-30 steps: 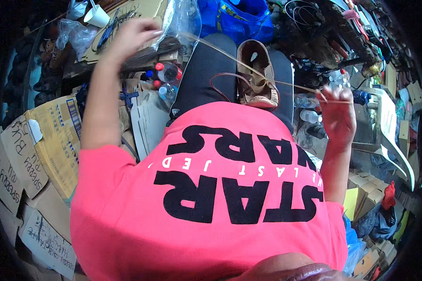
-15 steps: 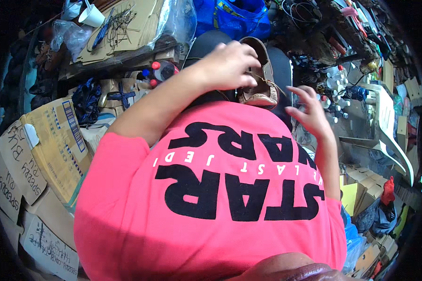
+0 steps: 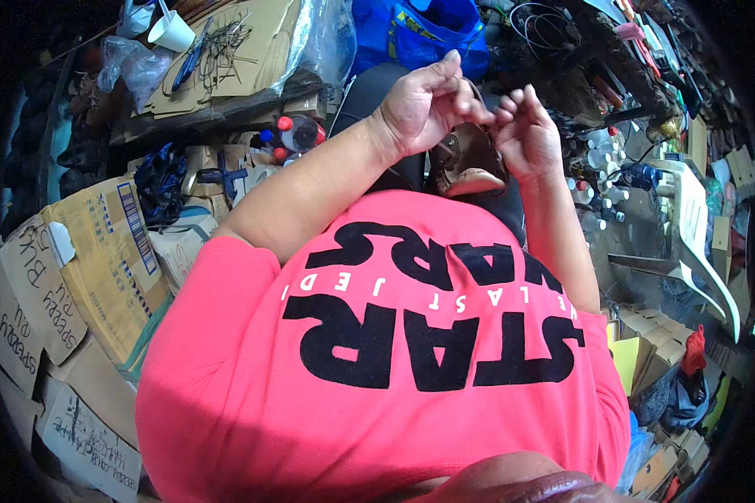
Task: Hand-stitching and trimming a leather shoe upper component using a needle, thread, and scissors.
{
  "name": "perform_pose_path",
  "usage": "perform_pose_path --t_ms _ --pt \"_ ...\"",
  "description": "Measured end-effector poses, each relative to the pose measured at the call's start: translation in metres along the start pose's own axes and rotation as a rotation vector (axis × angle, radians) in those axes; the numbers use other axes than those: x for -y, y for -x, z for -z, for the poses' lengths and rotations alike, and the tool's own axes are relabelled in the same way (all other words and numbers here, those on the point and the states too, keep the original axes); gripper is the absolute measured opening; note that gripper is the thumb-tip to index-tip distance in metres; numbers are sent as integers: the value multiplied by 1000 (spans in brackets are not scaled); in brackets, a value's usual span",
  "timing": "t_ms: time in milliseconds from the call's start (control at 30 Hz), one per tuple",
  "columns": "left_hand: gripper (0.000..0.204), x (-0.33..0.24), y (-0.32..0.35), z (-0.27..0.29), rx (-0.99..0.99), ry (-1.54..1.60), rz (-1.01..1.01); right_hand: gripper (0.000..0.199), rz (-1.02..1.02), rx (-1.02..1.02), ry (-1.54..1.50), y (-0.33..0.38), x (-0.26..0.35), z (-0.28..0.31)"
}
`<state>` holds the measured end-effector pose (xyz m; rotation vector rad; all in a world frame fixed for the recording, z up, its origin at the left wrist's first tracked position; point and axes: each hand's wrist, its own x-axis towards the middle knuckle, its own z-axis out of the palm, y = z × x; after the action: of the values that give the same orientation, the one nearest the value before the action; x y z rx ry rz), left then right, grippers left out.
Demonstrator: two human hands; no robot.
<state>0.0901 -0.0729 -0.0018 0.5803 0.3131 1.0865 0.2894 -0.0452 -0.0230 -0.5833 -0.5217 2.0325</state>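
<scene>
A brown leather shoe (image 3: pixel 471 179) lies in my lap between my dark-clad thighs, its inside facing up. My left hand (image 3: pixel 428 105) is raised over its far left part, fingers bent and closed. At the shoe's right side is my right hand (image 3: pixel 526 137), palm partly turned up and fingertips curled together. The fingertips of both hands come close to each other above the shoe. Whatever they pinch is too small to make out. Both hands hide the far end of the shoe.
Beyond my knees sits a blue bag (image 3: pixel 445 38). A board with cut cords (image 3: pixel 226 46) and a white cup (image 3: pixel 172 31) lie at the far left. Cardboard boxes (image 3: pixel 101 243) stand on the left. On the right are several bottles (image 3: pixel 600 159) and a white plastic chair (image 3: pixel 688 210).
Both hands have risen and drawn closer together over the shoe. My right hand has moved left and away from me, its spread fingers now curled. The thin lace seen earlier is harder to see.
</scene>
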Motion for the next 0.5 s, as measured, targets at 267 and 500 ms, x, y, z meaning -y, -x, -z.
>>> perform_pose_path --t_ms 267,500 --pt "39 -8 18 41 -331 -113 62 30 -8 -237 -41 45 7 56" --pt "26 -58 52 -7 -207 -1241 -221 25 -203 -335 963 97 57 51"
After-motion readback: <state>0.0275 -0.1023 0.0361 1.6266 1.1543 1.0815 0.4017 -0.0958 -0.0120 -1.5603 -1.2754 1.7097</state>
